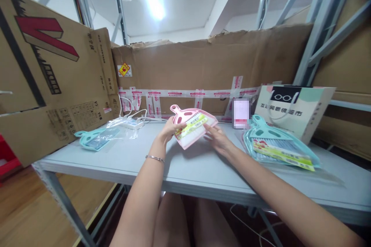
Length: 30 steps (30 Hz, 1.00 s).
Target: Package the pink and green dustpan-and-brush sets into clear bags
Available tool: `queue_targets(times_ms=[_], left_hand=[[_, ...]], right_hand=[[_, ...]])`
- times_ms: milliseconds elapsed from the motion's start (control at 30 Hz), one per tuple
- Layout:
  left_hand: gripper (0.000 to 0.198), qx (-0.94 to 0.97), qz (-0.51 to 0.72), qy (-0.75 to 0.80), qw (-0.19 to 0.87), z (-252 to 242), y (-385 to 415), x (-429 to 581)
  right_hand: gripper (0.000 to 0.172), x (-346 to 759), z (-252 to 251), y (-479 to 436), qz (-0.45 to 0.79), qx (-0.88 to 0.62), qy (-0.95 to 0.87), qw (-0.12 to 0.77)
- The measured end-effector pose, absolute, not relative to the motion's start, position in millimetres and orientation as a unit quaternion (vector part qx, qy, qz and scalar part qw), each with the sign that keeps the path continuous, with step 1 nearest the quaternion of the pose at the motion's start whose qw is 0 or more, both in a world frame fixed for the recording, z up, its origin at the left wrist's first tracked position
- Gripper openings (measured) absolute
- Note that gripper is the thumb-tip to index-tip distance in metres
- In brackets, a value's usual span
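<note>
A pink dustpan and brush set (189, 139) with a yellow-green label band is held up over the middle of the table. My left hand (168, 129) grips its left side near the handle, fingers partly hidden behind it. On the right side, my right hand (217, 139) is closed on the edge, with the fingertips by the label. To the right lies a stack of turquoise dustpan sets (268, 135) in clear wrapping, a label band across it. Another turquoise dustpan set (97, 139) in clear plastic lies at the left of the table.
The grey table (203, 179) is backed by taped cardboard (185, 65). A large cardboard box (58, 65) stands at left. White cables and a power strip (131, 124) lie at the back left. A phone-like screen (242, 112) and a paper bag (292, 108) stand at the back right.
</note>
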<state>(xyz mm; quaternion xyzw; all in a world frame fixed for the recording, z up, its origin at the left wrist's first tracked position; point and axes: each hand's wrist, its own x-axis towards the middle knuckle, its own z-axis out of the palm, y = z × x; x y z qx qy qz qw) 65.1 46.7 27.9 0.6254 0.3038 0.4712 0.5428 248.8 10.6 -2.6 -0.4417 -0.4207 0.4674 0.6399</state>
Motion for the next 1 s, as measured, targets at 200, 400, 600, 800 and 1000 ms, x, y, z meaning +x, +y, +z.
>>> queue_targets(times_ms=[200, 400, 600, 800, 1000], left_hand=[[0.052, 0.643, 0.506, 0.393, 0.420, 18.6, 47.0, 87.6], [0.036, 0.618, 0.484, 0.597, 0.166, 42.0, 60.8, 20.9], [0.043, 0.535, 0.344, 0.763, -0.115, 23.7, 54.8, -83.4], [0.029, 0.542, 0.162, 0.799, -0.206, 13.0, 62.2, -122.5], [0.034, 0.599, 0.170, 0.740, -0.253, 46.5, 40.8, -89.9]], right_hand=[[0.036, 230.1, -6.4, 6.7, 0.646, -0.266, -0.326, 0.637], [0.029, 237.6, -14.1, 15.4, 0.635, -0.291, -0.293, 0.653], [0.029, 231.2, -13.4, 11.2, 0.631, -0.303, -0.323, 0.637], [0.027, 227.5, -8.0, 1.6, 0.654, -0.307, -0.326, 0.610], [0.032, 226.8, -6.1, -4.3, 0.692, -0.283, -0.375, 0.548]])
